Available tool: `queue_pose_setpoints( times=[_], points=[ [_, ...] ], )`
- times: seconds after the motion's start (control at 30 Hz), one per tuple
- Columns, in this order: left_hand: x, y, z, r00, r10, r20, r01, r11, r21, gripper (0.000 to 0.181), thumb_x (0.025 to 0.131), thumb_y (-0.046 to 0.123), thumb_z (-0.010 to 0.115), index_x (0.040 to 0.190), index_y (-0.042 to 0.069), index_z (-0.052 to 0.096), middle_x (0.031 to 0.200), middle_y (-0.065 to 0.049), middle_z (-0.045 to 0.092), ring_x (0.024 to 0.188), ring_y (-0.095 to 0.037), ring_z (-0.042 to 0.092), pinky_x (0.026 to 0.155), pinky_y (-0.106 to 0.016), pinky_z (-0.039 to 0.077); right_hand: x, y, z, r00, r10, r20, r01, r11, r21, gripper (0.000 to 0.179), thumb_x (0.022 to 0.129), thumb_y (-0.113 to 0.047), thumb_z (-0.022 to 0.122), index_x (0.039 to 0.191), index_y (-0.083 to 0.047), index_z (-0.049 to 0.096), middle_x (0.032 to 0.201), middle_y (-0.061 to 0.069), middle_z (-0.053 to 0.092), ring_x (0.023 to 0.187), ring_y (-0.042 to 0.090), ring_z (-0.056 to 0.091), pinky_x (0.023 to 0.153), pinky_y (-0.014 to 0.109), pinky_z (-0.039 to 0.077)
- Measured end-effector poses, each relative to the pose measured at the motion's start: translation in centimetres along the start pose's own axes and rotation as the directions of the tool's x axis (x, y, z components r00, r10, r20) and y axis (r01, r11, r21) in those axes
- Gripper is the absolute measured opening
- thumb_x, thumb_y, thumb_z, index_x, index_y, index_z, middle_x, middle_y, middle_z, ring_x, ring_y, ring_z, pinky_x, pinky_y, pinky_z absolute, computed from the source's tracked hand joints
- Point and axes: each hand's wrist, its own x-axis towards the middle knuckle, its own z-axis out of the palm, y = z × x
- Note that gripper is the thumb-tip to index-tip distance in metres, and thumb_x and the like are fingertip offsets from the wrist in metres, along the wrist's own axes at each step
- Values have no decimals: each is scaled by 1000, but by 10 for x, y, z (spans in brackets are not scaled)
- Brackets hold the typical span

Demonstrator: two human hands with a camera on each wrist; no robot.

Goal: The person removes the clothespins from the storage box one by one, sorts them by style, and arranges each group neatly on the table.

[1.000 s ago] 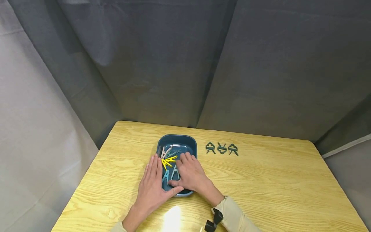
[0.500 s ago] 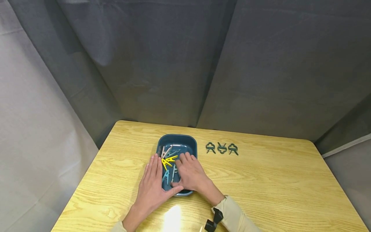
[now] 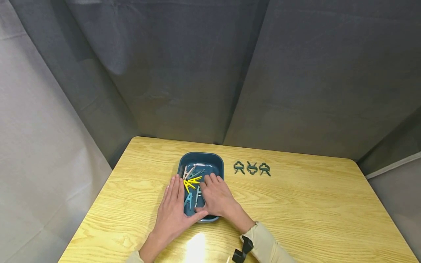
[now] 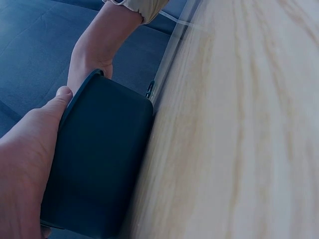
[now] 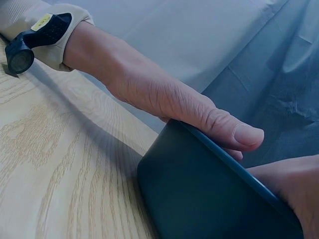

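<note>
A dark blue plastic bin [image 3: 201, 155] sits on the wooden table, with several plastic clothespins inside. My left hand [image 3: 171, 209] rests on its left side, fingers straight along the rim and thumb over the near edge. In the left wrist view that hand lies against the wall of the bin [image 4: 102, 154]. My right hand [image 3: 216, 195] reaches inside, its thumb and fingers bent around a pale grey-green clothespin [image 3: 197, 195], partly hidden. To the left of it are a light blue clothespin [image 3: 188, 201] and a yellow clothespin [image 3: 188, 185]. Behind them lie a pinkish clothespin [image 3: 186, 172] and a teal clothespin [image 3: 197, 174].
Three dark green clips, a left one [image 3: 239, 167], a middle one [image 3: 251, 168] and a right one [image 3: 264, 169], lie in a row right of the bin. The wooden table [image 3: 315, 204] ends at a grey curtain [image 3: 184, 80]. A black device [image 3: 243, 250] is strapped at the right sleeve.
My right thumb has shifted slightly right, and the grey-green clothespin under the hand has turned, with one leg now hidden. The left hand, bin and green clips stay put.
</note>
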Motion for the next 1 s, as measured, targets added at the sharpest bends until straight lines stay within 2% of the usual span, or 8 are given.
queue_pose_setpoints(
  times=[0.13,0.33,0.5,0.67,0.83,0.9,1.0],
  points=[
    [-1,-1,-1,1000,-1,-4,1,1000,-3,135,78,95,52,166,-1,16,175,-14,6,162,-32,10,129,-48,20,1,-1,0,1000,-8,6,8,1000,-10,79,73,-81,74,108,-10,72,100,3,54,90,21,40,76,33,39],
    [-2,-2,-2,1000,7,-15,-7,1000,-2,135,78,94,53,166,0,13,175,-16,9,162,-29,5,129,-49,19,2,-2,-1,1000,-29,-5,29,1000,-8,80,71,-82,75,106,-10,71,98,2,54,88,21,39,74,32,37],
    [-2,-4,-2,1000,1,-3,-1,1000,0,135,78,94,52,166,-1,14,175,-17,10,162,-29,6,129,-49,19,3,-3,-2,999,-35,-10,36,999,4,81,71,-82,75,108,-9,71,101,3,56,89,21,40,76,33,38],
    [-2,-4,-2,1000,-9,14,9,1000,0,134,79,95,49,166,0,13,176,-12,2,162,-27,2,130,-47,16,3,-2,-4,1000,-29,2,29,999,43,86,73,-80,75,117,-7,71,110,5,58,96,23,43,85,37,43],
    [-1,-2,-2,1000,8,-10,-8,1000,-6,132,80,94,51,166,0,14,175,-14,7,162,-28,5,129,-48,19,0,1,-7,1000,-8,21,6,994,113,87,76,-77,75,124,-5,68,118,8,58,106,26,47,97,43,47],
    [-1,-2,-1,1000,7,-3,-7,1000,-11,132,80,94,50,166,1,13,175,-13,5,162,-27,3,129,-47,18,-1,3,-8,1000,-3,20,0,990,140,87,76,-75,75,126,-5,67,119,9,57,108,27,49,98,45,49],
    [0,-1,-1,1000,-2,17,2,1000,-12,132,80,95,47,166,2,10,176,-11,3,162,-24,-1,130,-45,16,-3,8,-10,1000,-9,0,9,985,171,86,76,-73,75,126,-4,66,115,8,56,104,25,47,92,42,49]
  ],
)
